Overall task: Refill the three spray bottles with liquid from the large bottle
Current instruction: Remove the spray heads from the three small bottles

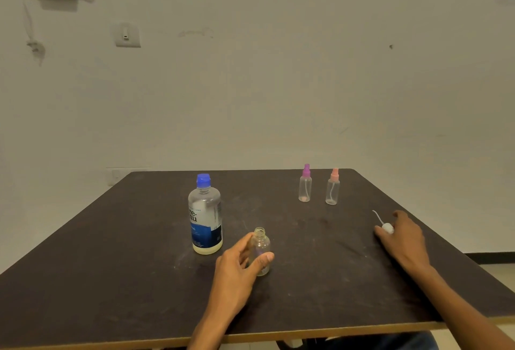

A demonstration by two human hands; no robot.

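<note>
A small clear spray bottle [260,246] stands upright near the table's front with its neck open and no top. My left hand [239,266] is wrapped around it. Just left of it stands the large bottle [205,216] with a blue cap and a blue-and-white label; liquid fills it. On the right, my right hand [404,235] rests on the table, its fingers on a white spray top [387,227] whose thin tube points away from me. Two more clear spray bottles stand at the back, one with a purple top [305,184] and one with a pink top [332,188].
The dark table [111,266] ends at a light front edge close to me and reaches back to a plain wall. A light switch [126,35] and cables hang on the wall at the upper left.
</note>
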